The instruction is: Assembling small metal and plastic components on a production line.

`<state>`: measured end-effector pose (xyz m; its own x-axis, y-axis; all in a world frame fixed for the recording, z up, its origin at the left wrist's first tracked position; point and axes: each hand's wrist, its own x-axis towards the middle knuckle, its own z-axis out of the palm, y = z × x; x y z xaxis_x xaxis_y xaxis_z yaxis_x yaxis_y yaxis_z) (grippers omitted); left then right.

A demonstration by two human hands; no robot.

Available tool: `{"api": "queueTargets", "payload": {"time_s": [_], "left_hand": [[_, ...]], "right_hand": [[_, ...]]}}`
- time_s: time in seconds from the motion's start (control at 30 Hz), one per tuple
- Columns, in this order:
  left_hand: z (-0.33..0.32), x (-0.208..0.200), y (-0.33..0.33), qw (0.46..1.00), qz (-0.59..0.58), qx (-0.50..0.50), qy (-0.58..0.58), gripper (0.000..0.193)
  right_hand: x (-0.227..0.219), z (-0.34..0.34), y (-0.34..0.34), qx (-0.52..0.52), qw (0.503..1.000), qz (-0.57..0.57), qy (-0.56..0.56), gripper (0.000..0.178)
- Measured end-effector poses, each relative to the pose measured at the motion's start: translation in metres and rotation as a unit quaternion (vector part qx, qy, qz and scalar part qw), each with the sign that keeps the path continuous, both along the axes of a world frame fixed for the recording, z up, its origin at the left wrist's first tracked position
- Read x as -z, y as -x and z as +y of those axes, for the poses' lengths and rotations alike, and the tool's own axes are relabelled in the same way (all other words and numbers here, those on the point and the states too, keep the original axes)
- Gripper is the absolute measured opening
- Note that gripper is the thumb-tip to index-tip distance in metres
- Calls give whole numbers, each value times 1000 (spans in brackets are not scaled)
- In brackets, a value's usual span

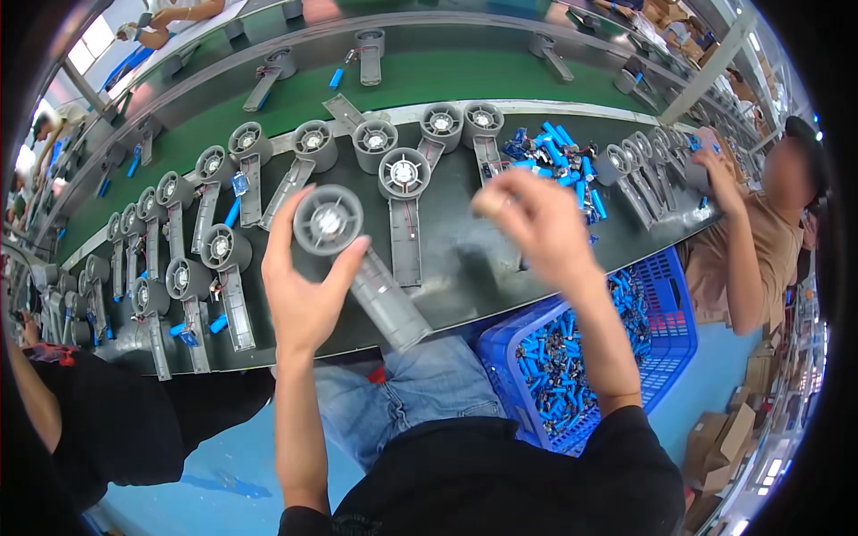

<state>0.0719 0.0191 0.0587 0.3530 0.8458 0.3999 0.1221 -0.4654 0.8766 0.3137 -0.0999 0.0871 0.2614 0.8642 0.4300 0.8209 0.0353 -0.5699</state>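
Observation:
My left hand (307, 308) grips a grey handheld-fan housing (391, 308) by its round head, thumb and fingers on either side. Its open trough-shaped handle slants down to the right over the bench edge. To the right, my right hand (547, 234) is raised above the bench with fingers curled and tips pinched together, slightly blurred; what they hold, if anything, cannot be made out. Between and beyond my hands lies another fan housing (406, 237), its handle toward me. Blue cylindrical batteries with wires (561, 150) are heaped just past my right hand.
Several more fan housings (228, 255) line the dark bench (465, 281) at left. Beyond runs a green conveyor belt (447, 82) carrying spaced housings. A blue crate (684, 335) full of wired batteries stands below, right of my lap. Co-workers sit close at left and right (746, 250).

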Motion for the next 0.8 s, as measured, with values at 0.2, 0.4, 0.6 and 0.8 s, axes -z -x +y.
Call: {"api": "queueTargets", "payload": {"time_s": [0.2,0.4,0.6,0.8], "left_hand": [[-11,41,11,994,67,56,60,64],[-11,54,11,998,68,20,4,63],[-12,47,12,998,50,38,25,67],[-24,2,7,989,-32,33,-142,50]], "right_hand": [[40,36,-143,69,983,-167,-37,25],[15,30,-143,89,992,-74,46,25],[-10,11,-124,9,952,302,-53,26],[-22,5,-15,-230,814,533,-30,28]]}}
